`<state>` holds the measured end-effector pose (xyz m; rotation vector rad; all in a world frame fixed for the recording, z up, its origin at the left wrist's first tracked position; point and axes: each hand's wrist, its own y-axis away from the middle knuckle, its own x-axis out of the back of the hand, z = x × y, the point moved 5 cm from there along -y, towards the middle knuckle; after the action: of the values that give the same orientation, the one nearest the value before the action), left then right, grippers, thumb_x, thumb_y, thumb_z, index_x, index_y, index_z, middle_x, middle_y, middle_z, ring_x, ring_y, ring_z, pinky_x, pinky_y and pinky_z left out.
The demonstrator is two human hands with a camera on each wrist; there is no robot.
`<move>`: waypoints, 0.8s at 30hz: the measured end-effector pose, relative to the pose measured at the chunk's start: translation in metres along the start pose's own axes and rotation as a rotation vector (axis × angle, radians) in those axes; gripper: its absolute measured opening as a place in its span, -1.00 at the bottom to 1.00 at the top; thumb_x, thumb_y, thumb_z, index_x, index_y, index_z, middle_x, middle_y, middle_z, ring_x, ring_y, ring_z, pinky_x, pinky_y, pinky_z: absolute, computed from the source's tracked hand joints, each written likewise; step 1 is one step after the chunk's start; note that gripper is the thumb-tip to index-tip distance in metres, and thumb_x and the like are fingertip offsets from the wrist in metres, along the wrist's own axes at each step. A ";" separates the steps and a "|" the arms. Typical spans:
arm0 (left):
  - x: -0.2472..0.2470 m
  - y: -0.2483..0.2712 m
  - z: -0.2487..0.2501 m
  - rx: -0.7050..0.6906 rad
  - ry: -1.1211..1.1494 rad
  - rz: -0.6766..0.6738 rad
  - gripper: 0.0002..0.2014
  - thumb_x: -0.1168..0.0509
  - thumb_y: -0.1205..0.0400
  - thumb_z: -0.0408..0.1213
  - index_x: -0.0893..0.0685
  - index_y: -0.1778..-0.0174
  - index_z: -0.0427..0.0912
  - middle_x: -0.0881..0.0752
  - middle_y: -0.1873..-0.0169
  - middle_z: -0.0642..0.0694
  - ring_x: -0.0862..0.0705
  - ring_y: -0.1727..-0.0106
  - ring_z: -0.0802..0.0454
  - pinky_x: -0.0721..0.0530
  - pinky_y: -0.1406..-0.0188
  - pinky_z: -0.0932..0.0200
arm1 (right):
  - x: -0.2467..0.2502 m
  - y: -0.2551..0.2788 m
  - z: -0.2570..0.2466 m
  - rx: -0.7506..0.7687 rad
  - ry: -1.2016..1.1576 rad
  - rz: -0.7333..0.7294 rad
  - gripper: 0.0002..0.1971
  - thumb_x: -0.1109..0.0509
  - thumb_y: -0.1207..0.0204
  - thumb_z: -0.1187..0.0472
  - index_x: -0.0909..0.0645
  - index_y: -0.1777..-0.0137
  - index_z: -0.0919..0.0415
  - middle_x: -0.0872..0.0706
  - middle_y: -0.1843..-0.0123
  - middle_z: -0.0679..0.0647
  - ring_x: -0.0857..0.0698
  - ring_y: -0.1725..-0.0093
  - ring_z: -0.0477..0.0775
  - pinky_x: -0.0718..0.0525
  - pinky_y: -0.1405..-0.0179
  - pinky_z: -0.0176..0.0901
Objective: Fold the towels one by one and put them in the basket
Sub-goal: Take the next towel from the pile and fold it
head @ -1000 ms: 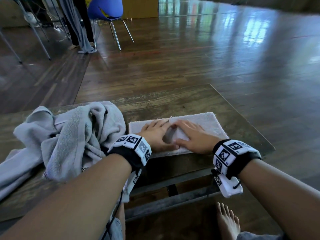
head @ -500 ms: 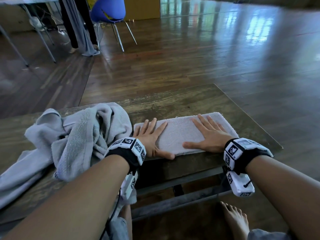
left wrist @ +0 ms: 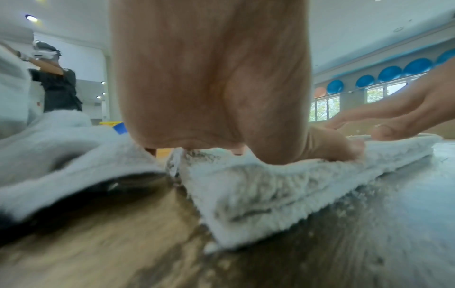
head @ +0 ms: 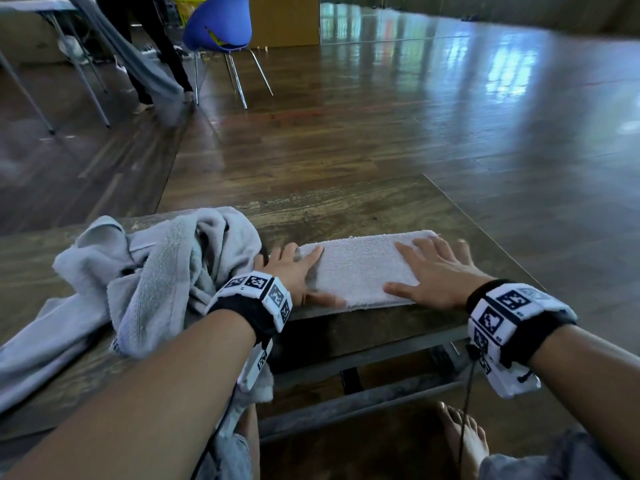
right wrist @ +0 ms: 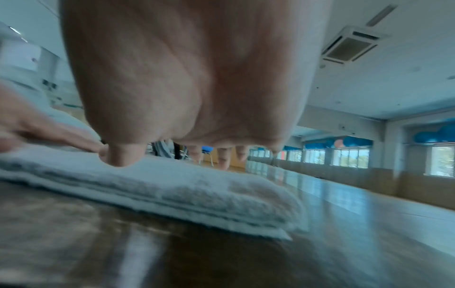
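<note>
A white towel (head: 360,268), folded into a long flat strip, lies near the front edge of the wooden table (head: 363,206). My left hand (head: 294,268) presses flat on the strip's left end with straight fingers. My right hand (head: 433,268) presses flat on its right end, fingers spread. In the left wrist view the towel (left wrist: 258,187) shows several stacked layers under my palm. In the right wrist view the towel (right wrist: 172,187) ends just past my fingertips. A heap of unfolded grey towels (head: 145,275) lies to the left, touching my left wrist. No basket is in view.
The table's right edge (head: 485,237) runs close to the towel's right end. A blue chair (head: 221,29) and another person's legs (head: 149,53) stand on the wooden floor far back left. My bare foot (head: 464,441) is under the table.
Both hands have slid apart along the towel, from touching at its middle to its two ends, flattening it. The camera view has shifted slightly.
</note>
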<state>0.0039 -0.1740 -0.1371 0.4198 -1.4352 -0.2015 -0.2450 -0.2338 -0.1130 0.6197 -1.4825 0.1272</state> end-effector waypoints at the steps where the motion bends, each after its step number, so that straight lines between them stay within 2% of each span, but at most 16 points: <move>1: 0.005 0.002 0.003 0.005 0.004 0.019 0.27 0.13 0.01 0.84 0.17 -0.67 0.42 0.02 -0.72 -0.04 0.01 -0.69 -0.24 0.01 -0.60 -0.38 | 0.003 0.005 -0.013 0.055 -0.047 0.019 -0.09 -0.04 -0.49 -0.57 0.03 -0.75 -0.16 -0.16 -0.74 0.11 -0.09 -0.74 0.21 -0.06 -0.66 0.38; 3: 0.012 0.006 0.009 0.017 0.016 0.051 0.19 0.26 -0.04 0.82 -0.08 -0.65 0.41 -0.18 -0.65 -0.14 -0.14 -0.62 -0.32 -0.07 -0.52 -0.41 | 0.003 0.014 -0.038 0.119 -0.160 -0.008 -0.23 -0.16 -0.55 -0.48 -0.16 -0.68 -0.17 -0.41 -0.54 0.11 -0.42 -0.54 0.21 -0.42 -0.52 0.26; 4: 0.016 0.009 0.012 0.028 0.016 0.059 0.10 0.24 -0.13 0.80 -0.23 -0.61 0.39 -0.27 -0.60 -0.17 -0.20 -0.58 -0.34 -0.09 -0.48 -0.41 | -0.001 0.018 -0.048 0.141 -0.185 -0.041 -0.27 -0.21 -0.56 -0.44 -0.20 -0.66 -0.17 -0.44 -0.49 0.12 -0.50 -0.46 0.22 -0.49 -0.45 0.23; 6: 0.023 0.018 0.017 0.052 0.025 0.082 -0.21 0.05 -0.41 0.65 -0.52 -0.43 0.30 -0.45 -0.50 -0.14 -0.32 -0.54 -0.33 -0.13 -0.44 -0.43 | -0.007 0.022 -0.060 0.159 -0.171 -0.089 -0.28 -0.27 -0.56 -0.38 -0.22 -0.66 -0.15 -0.42 -0.46 0.15 -0.53 -0.42 0.26 -0.51 -0.42 0.21; 8: 0.029 0.024 0.020 0.039 0.132 0.120 -0.53 -0.16 -0.59 0.34 -0.67 -0.29 0.21 -0.59 -0.43 0.00 -0.45 -0.51 -0.23 -0.18 -0.52 -0.39 | -0.006 0.024 -0.056 0.139 -0.162 -0.079 -0.28 -0.31 -0.58 -0.31 -0.22 -0.66 -0.10 -0.38 -0.45 0.15 -0.54 -0.43 0.28 -0.51 -0.43 0.21; 10: 0.034 0.029 0.020 0.001 0.289 0.127 -0.68 -0.26 -0.63 0.10 -0.71 -0.25 0.14 -0.65 -0.36 0.07 -0.55 -0.43 -0.10 -0.34 -0.51 -0.19 | -0.002 0.020 -0.044 0.110 -0.153 -0.045 -0.33 -0.30 -0.62 -0.21 -0.21 -0.67 -0.05 -0.34 -0.48 0.14 -0.50 -0.48 0.25 -0.49 -0.49 0.20; 11: 0.034 0.032 0.020 -0.036 0.360 0.112 -0.71 -0.28 -0.65 -0.01 -0.71 -0.25 0.10 -0.67 -0.29 0.05 -0.60 -0.33 -0.03 -0.45 -0.40 0.01 | -0.001 0.017 -0.036 0.094 -0.145 -0.031 -0.36 -0.28 -0.66 -0.13 -0.20 -0.69 -0.03 -0.31 -0.52 0.14 -0.46 -0.52 0.25 -0.45 -0.54 0.19; 12: 0.033 0.035 0.023 -0.083 0.410 0.085 -0.71 -0.27 -0.66 -0.12 -0.69 -0.29 0.06 -0.67 -0.20 0.02 -0.63 -0.17 0.03 -0.51 -0.20 0.18 | -0.001 0.014 -0.028 0.078 -0.147 -0.026 -0.39 -0.25 -0.68 -0.02 -0.18 -0.70 -0.03 -0.27 -0.57 0.14 -0.40 -0.56 0.25 -0.41 -0.58 0.19; 13: 0.031 0.038 0.024 -0.129 0.432 0.051 -0.67 -0.26 -0.67 -0.23 -0.66 -0.35 0.02 -0.65 -0.10 -0.01 -0.62 0.00 0.08 -0.53 -0.01 0.23 | -0.002 0.011 -0.019 0.065 -0.160 -0.033 -0.39 -0.22 -0.67 0.10 -0.16 -0.71 -0.04 -0.22 -0.61 0.14 -0.35 -0.59 0.26 -0.37 -0.61 0.19; 14: 0.029 0.042 0.026 -0.168 0.436 0.015 -0.60 -0.27 -0.65 -0.33 -0.62 -0.42 -0.01 -0.64 -0.02 -0.02 -0.61 0.09 0.09 -0.58 0.07 0.23 | -0.004 0.009 -0.012 0.058 -0.175 -0.051 -0.35 -0.20 -0.64 0.21 -0.13 -0.72 -0.06 -0.17 -0.66 0.11 -0.31 -0.61 0.27 -0.34 -0.63 0.19; 16: 0.022 0.046 0.025 -0.215 0.410 -0.048 -0.40 -0.29 -0.57 -0.53 -0.53 -0.53 0.00 -0.65 0.02 -0.05 -0.66 0.06 0.01 -0.70 -0.06 0.10 | -0.008 0.006 0.000 0.061 -0.184 -0.093 -0.22 -0.20 -0.57 0.35 -0.06 -0.74 -0.13 -0.04 -0.73 0.01 -0.23 -0.67 0.25 -0.33 -0.64 0.14; 17: 0.020 0.048 0.025 -0.231 0.383 -0.060 -0.31 -0.28 -0.53 -0.60 -0.49 -0.57 0.02 -0.66 0.01 -0.08 -0.68 0.01 -0.04 -0.72 -0.14 0.03 | -0.009 0.005 0.004 0.069 -0.175 -0.104 -0.16 -0.21 -0.55 0.39 -0.02 -0.75 -0.17 0.01 -0.76 -0.04 -0.18 -0.69 0.23 -0.32 -0.64 0.11; 19: 0.019 0.048 0.026 -0.267 0.336 -0.050 -0.23 -0.26 -0.50 -0.67 -0.44 -0.60 0.05 -0.67 -0.04 -0.18 -0.71 -0.04 -0.13 -0.73 -0.18 -0.05 | -0.012 0.002 0.009 0.085 -0.159 -0.106 -0.08 -0.24 -0.52 0.44 0.04 -0.76 -0.22 0.08 -0.78 -0.12 -0.11 -0.72 0.20 -0.29 -0.65 0.05; 22: 0.021 0.049 0.029 -0.325 0.364 0.004 -0.23 -0.24 -0.46 -0.71 -0.52 -0.53 0.07 -0.65 -0.06 -0.34 -0.71 -0.02 -0.20 -0.74 -0.10 -0.10 | -0.015 -0.001 0.009 0.100 -0.159 -0.103 -0.01 -0.27 -0.50 0.47 0.11 -0.77 -0.21 0.15 -0.81 -0.11 -0.04 -0.76 0.18 -0.19 -0.68 0.06; 24: 0.023 0.047 0.030 -0.366 0.374 0.071 -0.34 -0.32 -0.49 -0.63 -0.63 -0.42 0.08 -0.60 -0.07 -0.31 -0.70 0.02 -0.14 -0.73 -0.09 -0.01 | -0.017 -0.002 0.009 0.107 -0.161 -0.106 0.01 -0.27 -0.49 0.48 0.15 -0.78 -0.19 0.19 -0.81 -0.09 -0.01 -0.77 0.17 -0.16 -0.71 0.07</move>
<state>-0.0275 -0.1445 -0.0951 0.0971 -1.0157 -0.3047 -0.2538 -0.2349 -0.1302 0.8092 -1.6020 0.0761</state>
